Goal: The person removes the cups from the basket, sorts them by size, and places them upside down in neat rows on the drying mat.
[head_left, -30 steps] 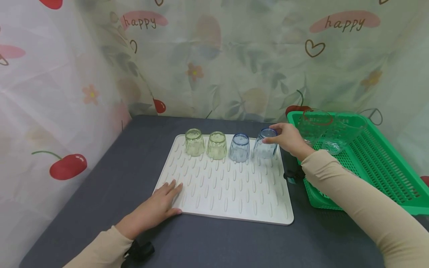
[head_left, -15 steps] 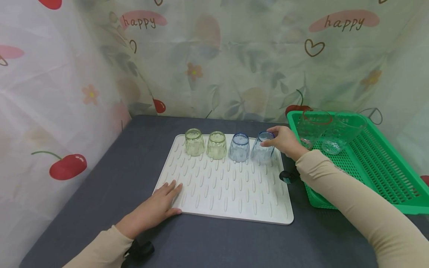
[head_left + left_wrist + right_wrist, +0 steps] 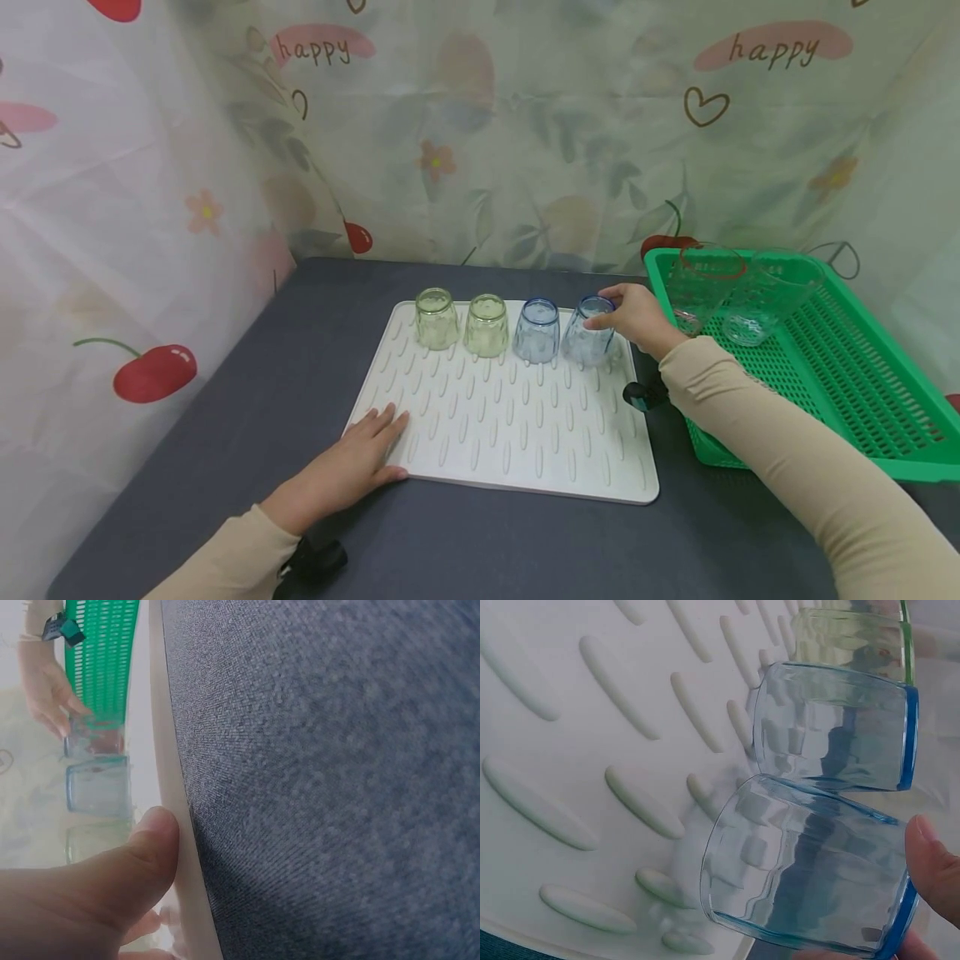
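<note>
While the left hand lies with fingers spread over the near left corner of the white mat, its thumb along the front edge, the right hand pinches a blue glass near its upper end, thumb and fingers on opposite sides. The two hands are well apart. The held glass is at the mat's far right corner, wider end down and leaning a little; whether its lower edge touches the mat, I cannot tell.

Just to its left, the second blue glass stands on the mat, also wider end down. The outlines of these two meet in the right wrist view, but contact between them is unclear. Farther left come the inner green glass and then the outer green glass, all four forming a row along the mat's far edge.

The mat lies on a dark counter, its surface covered with raised oval ribs. Right of it is a green basket, with a red-rimmed glass and a clear glass at its far left end. Behind hangs a printed curtain.
</note>
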A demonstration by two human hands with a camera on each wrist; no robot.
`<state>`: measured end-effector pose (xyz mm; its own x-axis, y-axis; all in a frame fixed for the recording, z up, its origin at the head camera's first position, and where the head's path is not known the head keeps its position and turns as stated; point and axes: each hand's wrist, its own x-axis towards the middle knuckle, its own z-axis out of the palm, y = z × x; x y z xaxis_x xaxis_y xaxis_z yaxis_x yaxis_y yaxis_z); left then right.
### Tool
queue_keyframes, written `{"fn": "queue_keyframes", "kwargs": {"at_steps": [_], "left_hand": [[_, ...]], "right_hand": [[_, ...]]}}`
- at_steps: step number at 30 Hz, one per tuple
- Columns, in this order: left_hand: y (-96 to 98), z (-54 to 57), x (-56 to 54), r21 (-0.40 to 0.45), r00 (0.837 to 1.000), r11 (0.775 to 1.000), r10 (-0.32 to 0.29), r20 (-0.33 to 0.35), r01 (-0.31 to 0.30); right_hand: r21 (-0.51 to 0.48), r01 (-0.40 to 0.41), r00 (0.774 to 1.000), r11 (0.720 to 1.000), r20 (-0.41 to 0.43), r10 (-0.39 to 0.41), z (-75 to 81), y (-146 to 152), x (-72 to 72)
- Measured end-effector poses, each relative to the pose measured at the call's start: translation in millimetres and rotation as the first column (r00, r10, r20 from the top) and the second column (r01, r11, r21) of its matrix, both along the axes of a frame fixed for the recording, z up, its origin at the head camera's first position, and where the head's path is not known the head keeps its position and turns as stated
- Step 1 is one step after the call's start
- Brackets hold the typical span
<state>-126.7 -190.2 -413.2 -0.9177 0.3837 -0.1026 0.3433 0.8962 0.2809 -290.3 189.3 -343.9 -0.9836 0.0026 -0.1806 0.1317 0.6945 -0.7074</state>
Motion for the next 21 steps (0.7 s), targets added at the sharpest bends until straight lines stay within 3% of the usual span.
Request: {"fn": "queue_keyframes", "kwargs": {"at_steps": [21], "left_hand": [[0.6,0.5,-0.6,-0.012,1.000,1.000,-0.008,-0.001,0.008]], "right_hand": [[0.013,-0.009,1.000,1.000,0.022,0.009,-2.8,0.2,-1.1]]}}
